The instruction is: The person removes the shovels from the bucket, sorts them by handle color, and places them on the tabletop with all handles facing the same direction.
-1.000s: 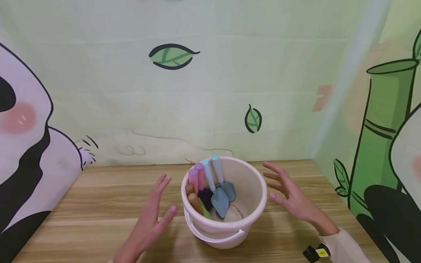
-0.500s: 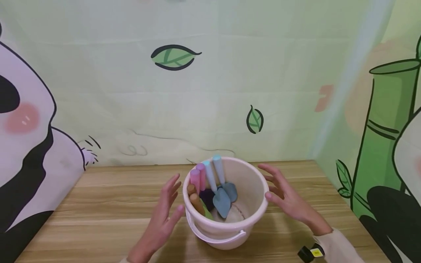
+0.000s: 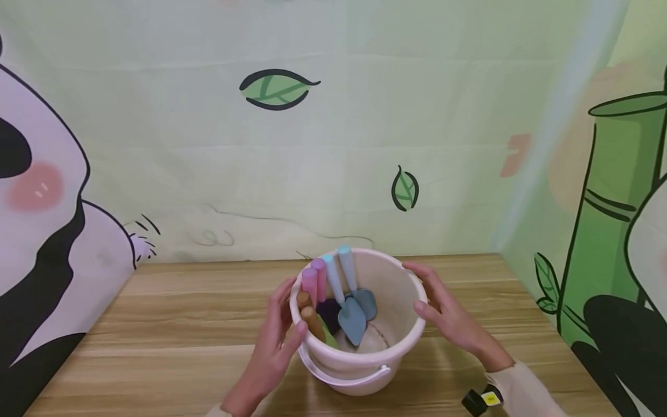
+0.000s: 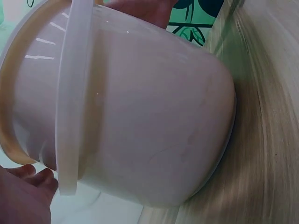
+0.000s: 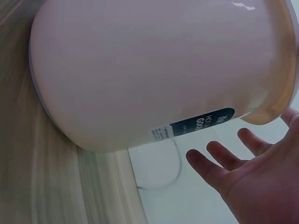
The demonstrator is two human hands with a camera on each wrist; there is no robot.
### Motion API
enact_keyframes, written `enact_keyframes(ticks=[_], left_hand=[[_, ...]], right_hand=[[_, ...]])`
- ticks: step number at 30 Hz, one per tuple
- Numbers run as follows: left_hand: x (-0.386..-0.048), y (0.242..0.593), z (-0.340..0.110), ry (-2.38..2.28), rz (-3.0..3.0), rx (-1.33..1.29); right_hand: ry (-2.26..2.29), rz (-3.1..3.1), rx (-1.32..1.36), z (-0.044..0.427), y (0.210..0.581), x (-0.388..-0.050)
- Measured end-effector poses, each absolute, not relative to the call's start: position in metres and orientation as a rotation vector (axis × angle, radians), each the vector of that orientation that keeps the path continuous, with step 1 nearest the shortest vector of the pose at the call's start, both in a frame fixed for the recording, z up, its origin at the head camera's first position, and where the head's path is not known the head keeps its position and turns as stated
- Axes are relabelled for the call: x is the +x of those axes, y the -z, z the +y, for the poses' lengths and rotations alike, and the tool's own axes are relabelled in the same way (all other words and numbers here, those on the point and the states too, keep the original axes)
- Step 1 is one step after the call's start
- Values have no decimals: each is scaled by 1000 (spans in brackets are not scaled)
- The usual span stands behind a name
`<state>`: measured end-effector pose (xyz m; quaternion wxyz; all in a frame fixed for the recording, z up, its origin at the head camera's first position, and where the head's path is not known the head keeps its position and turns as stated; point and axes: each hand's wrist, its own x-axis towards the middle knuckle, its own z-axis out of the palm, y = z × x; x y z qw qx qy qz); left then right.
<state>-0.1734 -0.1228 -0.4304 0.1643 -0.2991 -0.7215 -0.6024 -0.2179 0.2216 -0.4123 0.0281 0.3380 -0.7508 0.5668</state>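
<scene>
The left hand [image 3: 273, 341] had just reached the bucket [image 3: 391, 301] at about nine o'clock; whether it gripped, I could not tell. The bucket stood upright on the table [image 3: 182, 330], blue trowels [image 3: 352, 321] leaning inside toward eleven. Toward three, the right hand [image 3: 450, 315] now touched the rim with loose fingers, so the bucket seemed steadied from both sides.

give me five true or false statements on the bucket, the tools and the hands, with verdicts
1. The bucket stands on the table. True.
2. Two blue trowels lie outside the bucket. False: both blue trowels are inside it.
3. The left hand is on the same side as the brown handles. True.
4. The right hand holds a trowel. False: the right hand is at the rim.
5. The right wrist view shows a dark label on the bucket. True.
</scene>
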Motion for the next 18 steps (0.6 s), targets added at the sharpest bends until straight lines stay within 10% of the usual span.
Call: enact_keyframes(ticks=[18], left_hand=[[-175, 440, -118, 1808, -2002, -776]], right_hand=[[-1963, -2245, 1003, 215, 427, -216]])
